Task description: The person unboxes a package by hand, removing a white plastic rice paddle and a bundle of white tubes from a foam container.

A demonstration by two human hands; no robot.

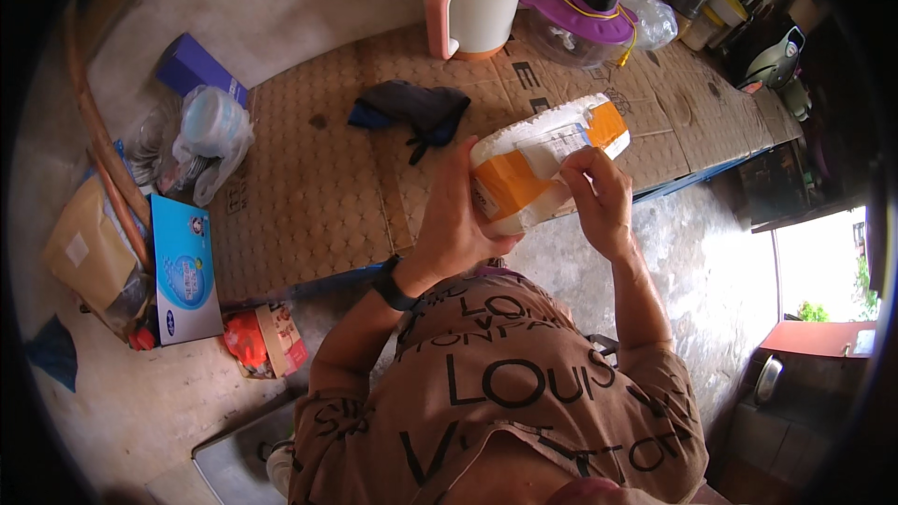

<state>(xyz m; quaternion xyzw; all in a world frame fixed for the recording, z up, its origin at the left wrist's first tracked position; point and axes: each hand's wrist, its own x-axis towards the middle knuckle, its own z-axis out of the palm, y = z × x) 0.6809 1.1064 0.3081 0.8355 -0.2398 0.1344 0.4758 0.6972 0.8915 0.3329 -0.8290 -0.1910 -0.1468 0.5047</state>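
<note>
A white polystyrene foam box (515,128), its edges rough and crumbly, is held up over the front edge of the table. My left hand (452,224) grips its left end, with the thumb along the far side and the fingers beneath. Orange tape (511,186) wraps both ends of the box. Between the taped parts lies a white paper label (558,146) bearing print. At the label's lower right, the thumb and forefinger of my right hand (605,200) pinch its edge; the fingertips partly hide the spot. What the box contains is hidden.
Flattened cardboard (316,175) covers the table. On it lie a dark grey and blue cloth item (414,109), an orange-and-white jug appliance (477,10) and a purple-lidded food chopper (582,7). A blue carton (184,270) and bagged containers (210,126) stand left.
</note>
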